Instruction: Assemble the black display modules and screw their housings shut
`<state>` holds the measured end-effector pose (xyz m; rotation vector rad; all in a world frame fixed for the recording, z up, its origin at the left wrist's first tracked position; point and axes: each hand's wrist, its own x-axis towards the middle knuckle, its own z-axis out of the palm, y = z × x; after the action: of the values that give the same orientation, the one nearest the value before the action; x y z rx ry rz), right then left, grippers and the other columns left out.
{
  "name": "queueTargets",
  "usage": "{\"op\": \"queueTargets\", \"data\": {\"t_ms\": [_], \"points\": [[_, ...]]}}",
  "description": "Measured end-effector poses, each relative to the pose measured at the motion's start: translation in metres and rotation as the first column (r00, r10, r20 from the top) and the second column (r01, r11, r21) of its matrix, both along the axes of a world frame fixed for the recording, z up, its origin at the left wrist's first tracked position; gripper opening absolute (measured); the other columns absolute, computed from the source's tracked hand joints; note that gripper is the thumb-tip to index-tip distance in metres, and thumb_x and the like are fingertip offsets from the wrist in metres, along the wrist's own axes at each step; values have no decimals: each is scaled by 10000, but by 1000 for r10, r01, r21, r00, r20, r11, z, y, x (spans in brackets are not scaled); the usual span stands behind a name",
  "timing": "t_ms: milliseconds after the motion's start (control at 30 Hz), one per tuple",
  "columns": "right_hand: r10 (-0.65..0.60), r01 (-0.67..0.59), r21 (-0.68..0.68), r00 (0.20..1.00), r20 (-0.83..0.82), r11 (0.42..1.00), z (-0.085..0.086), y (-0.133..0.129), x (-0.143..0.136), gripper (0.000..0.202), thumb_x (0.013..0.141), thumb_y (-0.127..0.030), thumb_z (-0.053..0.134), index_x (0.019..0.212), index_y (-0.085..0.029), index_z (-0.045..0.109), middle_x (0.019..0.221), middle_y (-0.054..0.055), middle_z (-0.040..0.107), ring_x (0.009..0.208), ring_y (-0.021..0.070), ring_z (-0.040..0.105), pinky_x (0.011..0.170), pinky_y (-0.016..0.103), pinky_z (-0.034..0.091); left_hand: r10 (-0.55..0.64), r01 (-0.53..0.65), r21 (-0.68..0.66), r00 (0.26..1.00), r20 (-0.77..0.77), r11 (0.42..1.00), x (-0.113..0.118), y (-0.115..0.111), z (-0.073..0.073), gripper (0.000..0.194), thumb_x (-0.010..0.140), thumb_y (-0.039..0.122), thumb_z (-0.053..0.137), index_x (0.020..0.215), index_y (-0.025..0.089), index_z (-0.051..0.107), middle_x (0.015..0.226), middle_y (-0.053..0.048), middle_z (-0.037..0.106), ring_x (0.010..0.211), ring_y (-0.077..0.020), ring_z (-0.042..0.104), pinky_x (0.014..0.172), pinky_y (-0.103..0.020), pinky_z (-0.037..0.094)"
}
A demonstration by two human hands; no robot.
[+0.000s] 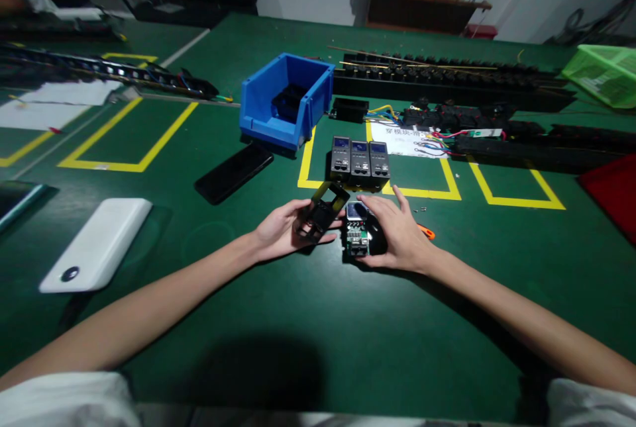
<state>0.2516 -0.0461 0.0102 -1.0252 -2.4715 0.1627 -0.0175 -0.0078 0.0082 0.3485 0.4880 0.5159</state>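
My left hand (285, 230) is closed around a black plastic housing frame (320, 215), tilted, with a rectangular window near its top. Just right of it, a small electronic module (358, 232) stands with its green circuit board, little screen and port sockets exposed. My right hand (395, 232) grips this module from its right side, thumb at the near edge and fingers at the far edge. Three closed black modules (360, 161) with small screens stand side by side just beyond my hands. Tiny screws (422, 209) and an orange-handled tool (426, 232) lie right of my right hand.
A blue bin (278, 126) holding black parts stands beyond a black phone (234, 173). At left lies a white power bank (97, 245). Long black rails (447, 89) with wires stretch across the back right, near a green basket (603, 76). Another person's arm (14, 0) shows far left.
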Motion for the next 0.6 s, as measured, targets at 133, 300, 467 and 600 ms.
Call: {"op": "queueTargets", "data": {"t_ms": [133, 300, 467, 600], "points": [[18, -19, -10, 991, -132, 1000, 3, 1, -10, 1066, 661, -582, 729, 1492, -178, 197, 1378, 191, 505, 1278, 370, 491, 1147, 676, 185, 40, -40, -15, 999, -16, 999, -1, -1, 1, 359, 942, 287, 445, 1168, 83, 634, 1179, -172, 691, 1117, -268, 653, 1097, -503, 374], [-51, 42, -35, 954, -296, 999, 11, 1, -29, 1036, 663, -462, 766, 1483, -182, 198, 1418, 196, 426, 1321, 346, 440, 1089, 541, 396, 35, -36, 25, 999, 29, 999, -3, 0, 1, 348, 942, 304, 439, 1043, 56, 661, 992, -176, 734, 924, -246, 705, 954, -448, 491], [-81, 85, 1, 955, -287, 996, 14, 7, -46, 1026, 668, -435, 765, 1485, -195, 192, 1415, 194, 443, 1292, 357, 464, 1062, 558, 407, 38, -40, 39, 998, 44, 998, -6, 1, 0, 346, 921, 324, 465, 1057, 70, 657, 887, -147, 735, 764, -223, 708, 819, -398, 549], [-82, 84, -3, 958, -275, 996, 15, 9, -51, 1012, 666, -425, 774, 1480, -189, 220, 1422, 191, 447, 1301, 357, 456, 1074, 557, 404, 69, -69, 0, 997, 17, 998, -6, 2, 4, 365, 915, 328, 456, 1097, 73, 643, 883, -144, 733, 740, -221, 706, 765, -378, 564]]}}
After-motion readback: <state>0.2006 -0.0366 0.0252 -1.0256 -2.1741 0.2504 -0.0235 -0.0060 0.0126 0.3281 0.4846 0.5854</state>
